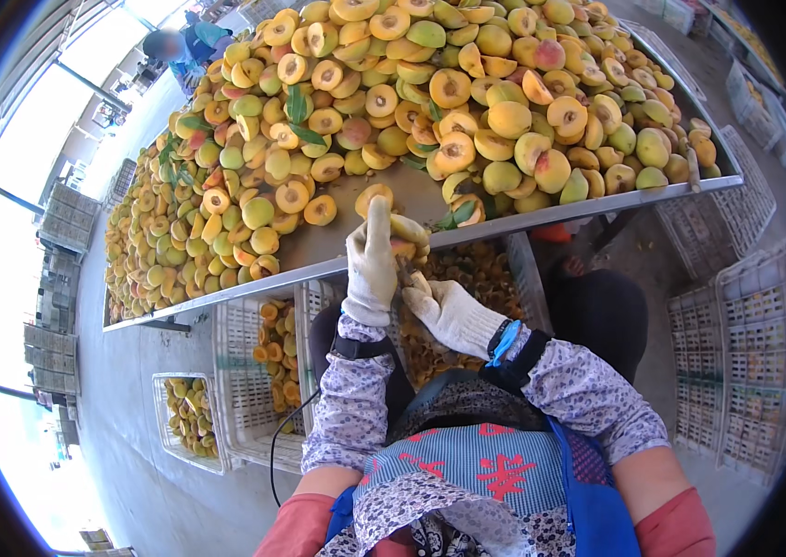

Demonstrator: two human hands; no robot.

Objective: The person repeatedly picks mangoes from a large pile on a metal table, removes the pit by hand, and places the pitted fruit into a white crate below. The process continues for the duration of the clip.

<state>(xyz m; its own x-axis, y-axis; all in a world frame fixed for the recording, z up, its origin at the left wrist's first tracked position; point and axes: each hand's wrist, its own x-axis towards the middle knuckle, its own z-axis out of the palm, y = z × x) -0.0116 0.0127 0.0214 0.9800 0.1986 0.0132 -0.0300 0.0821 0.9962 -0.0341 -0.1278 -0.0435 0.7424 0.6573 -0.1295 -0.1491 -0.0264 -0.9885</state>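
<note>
My left hand (377,257), in a white knitted glove, is at the near edge of a metal-topped table (323,244). Its fingers are closed around a peach half (404,248), and its index finger points away from me, in front of another peach half (373,198). My right hand (445,306), gloved too, holds a small tool with a light handle (420,283) against the held fruit; the tool's tip is hidden. Heaped on the table are halved yellow peaches (451,88), many with brown hollows showing, and some green leaves (297,104).
Below the table edge, a crate wall (529,278) borders brown fruit pieces (476,268) between my knees. Plastic crates with peach halves (247,376) (156,418) stand at left. Stacked crates (727,348) stand at right. A person (188,59) is at the table's far left.
</note>
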